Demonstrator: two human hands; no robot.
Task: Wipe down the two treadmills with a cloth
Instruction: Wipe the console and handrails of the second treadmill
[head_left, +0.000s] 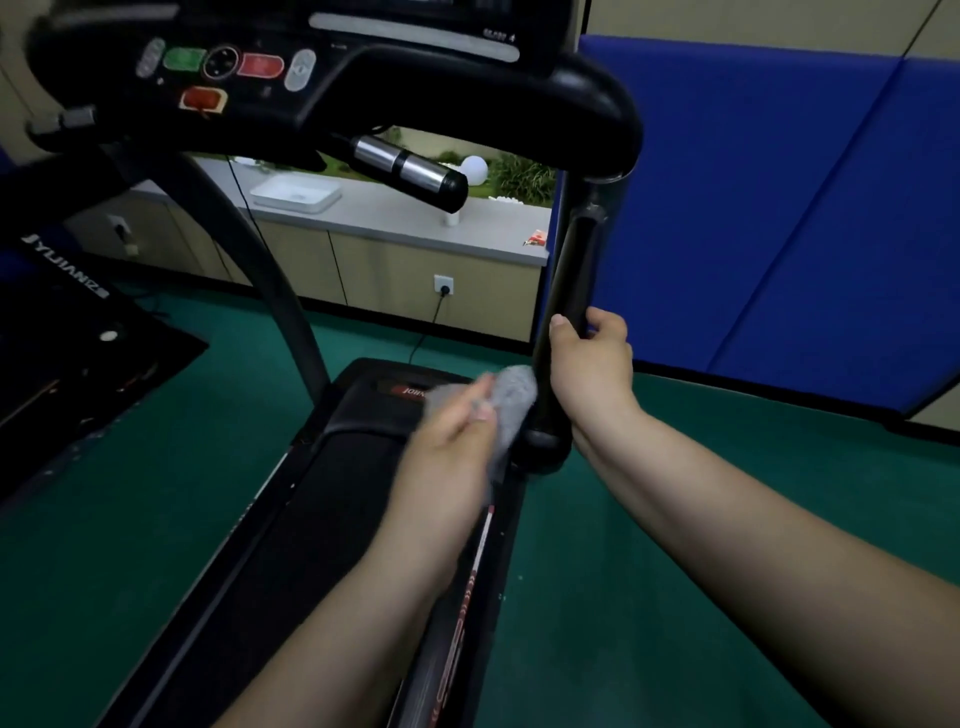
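I stand on a black treadmill (332, 499) with its console (260, 67) above me. My right hand (589, 358) grips the treadmill's right handrail (569, 270), thumb on top. My left hand (452, 431), blurred by motion, holds a grey cloth (511, 395) against the lower end of that handrail. A second black treadmill (62, 332) shows partly at the left edge.
A silver and black pulse grip (410, 169) sticks out under the console. Blue wall padding (779, 208) stands at the right. Ahead, a low cabinet (415, 270) with a grey top carries a white tray (296, 193). A power cord (428, 327) runs across the green floor (649, 571).
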